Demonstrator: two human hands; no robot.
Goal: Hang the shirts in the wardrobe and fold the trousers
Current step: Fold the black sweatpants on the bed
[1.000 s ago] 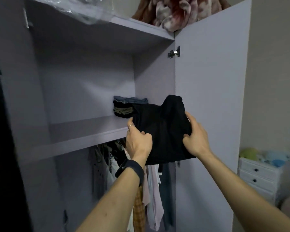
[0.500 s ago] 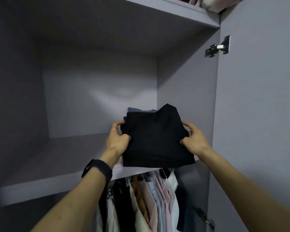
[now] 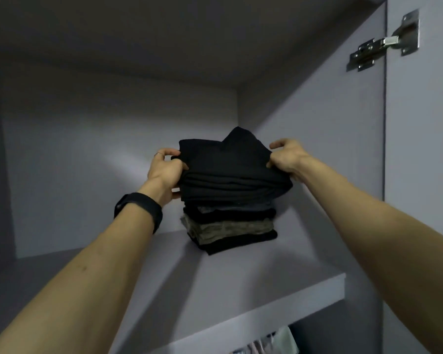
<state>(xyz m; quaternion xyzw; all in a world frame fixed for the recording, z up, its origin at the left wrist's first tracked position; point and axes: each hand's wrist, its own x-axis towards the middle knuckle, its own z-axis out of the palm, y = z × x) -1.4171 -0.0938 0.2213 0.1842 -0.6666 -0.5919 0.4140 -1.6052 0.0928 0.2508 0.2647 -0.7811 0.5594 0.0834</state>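
while both hands are raised to the pale lilac wardrobe shelf (image 3: 215,290), i see the folded black fabric trousers (image 3: 228,169) sitting on top of the small stack of folded dark and olive clothes (image 3: 230,226), close to the right inner wall. the left hand (image 3: 165,172), with a black wristband (image 3: 141,208) on its wrist, has thumb and fingers curled round the bundle's left edge, and the right hand (image 3: 287,159) pinches the right edge likewise. i judge this pair folded and almost placed, with only the letting go left. a few pale hanging garments (image 3: 271,343) show below the shelf, so some shirts look hung; i cannot tell whether more clothes wait out of view
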